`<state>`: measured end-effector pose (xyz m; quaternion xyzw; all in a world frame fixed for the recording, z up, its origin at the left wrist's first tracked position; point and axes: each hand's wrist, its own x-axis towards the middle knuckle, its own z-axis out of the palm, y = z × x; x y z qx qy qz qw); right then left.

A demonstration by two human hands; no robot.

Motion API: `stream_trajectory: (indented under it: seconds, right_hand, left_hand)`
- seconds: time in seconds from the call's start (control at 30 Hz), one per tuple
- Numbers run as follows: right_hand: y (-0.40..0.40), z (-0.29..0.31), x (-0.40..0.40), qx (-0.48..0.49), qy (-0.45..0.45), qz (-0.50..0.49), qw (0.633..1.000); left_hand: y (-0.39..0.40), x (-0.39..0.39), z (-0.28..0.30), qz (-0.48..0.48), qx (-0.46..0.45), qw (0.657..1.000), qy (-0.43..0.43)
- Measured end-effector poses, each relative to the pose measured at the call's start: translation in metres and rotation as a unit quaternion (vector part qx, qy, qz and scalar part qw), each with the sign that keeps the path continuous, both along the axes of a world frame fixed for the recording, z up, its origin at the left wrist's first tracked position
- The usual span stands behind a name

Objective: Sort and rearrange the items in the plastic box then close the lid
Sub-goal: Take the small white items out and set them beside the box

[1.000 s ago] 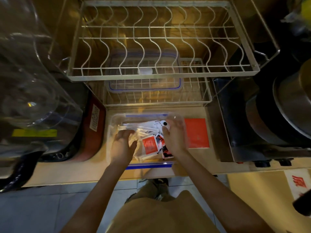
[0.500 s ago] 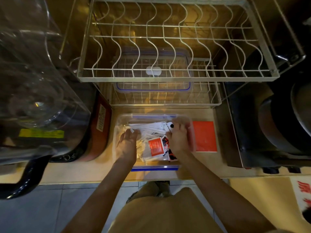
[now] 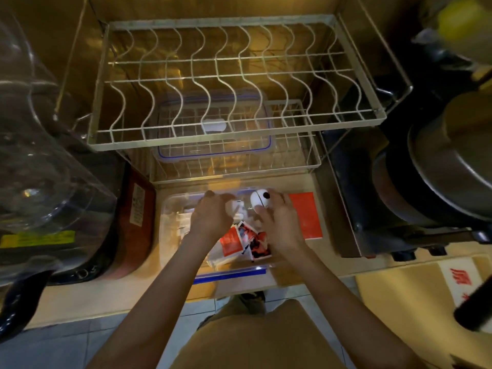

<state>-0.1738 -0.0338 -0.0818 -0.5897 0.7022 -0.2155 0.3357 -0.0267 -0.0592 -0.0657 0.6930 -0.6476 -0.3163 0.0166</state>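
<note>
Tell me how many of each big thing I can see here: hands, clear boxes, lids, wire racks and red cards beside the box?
Hands: 2, left hand and right hand
Clear boxes: 1, box
Lids: 1, lid on the lower rack
Wire racks: 2, upper rack, lower rack
Red cards: 1, card
Total: 7

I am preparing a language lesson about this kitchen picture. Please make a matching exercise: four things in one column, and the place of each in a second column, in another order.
Things:
1. clear lid
2. red card
3. white round object
4. red sachets

Places:
A. lying in the plastic box, between the two wrists
B. at the fingers of the right hand
C. on the lower wire rack
D. flat on the counter, right of the box

Pairs: 1-C, 2-D, 3-B, 4-A
</note>
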Motion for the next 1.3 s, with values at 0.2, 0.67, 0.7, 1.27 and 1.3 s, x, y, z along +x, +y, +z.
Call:
stream_trajectory:
  seconds: [0.2, 0.67, 0.7, 1.27, 1.3]
  right_hand:
    - [0.032, 0.015, -0.037, -0.034, -0.073, -0.202, 0.976]
    - [0.051, -0.025, -0.070, 0.048, -0.049, -0.181, 0.981]
    - [0.050, -0.024, -0.071, 0.050, -0.043, -0.169, 0.983]
    - [0.029, 0.022, -0.056, -0.060, -0.117, -0.074, 0.989]
    - [0.028, 0.024, -0.048, -0.041, -0.173, -0.070, 0.982]
  left_hand:
    - [-0.015, -0.061, 0.028, -0.085, -0.071, 0.981, 0.160]
    - [-0.035, -0.136, -0.007, -0.291, -0.041, 0.956, 0.016]
    - [-0.035, -0.138, -0.008, -0.289, -0.038, 0.957, 0.010]
    - [-0.018, -0.061, 0.007, 0.003, 0.013, 0.958, 0.287]
    - [-0.014, -0.050, 0.004, 0.032, 0.030, 0.955, 0.294]
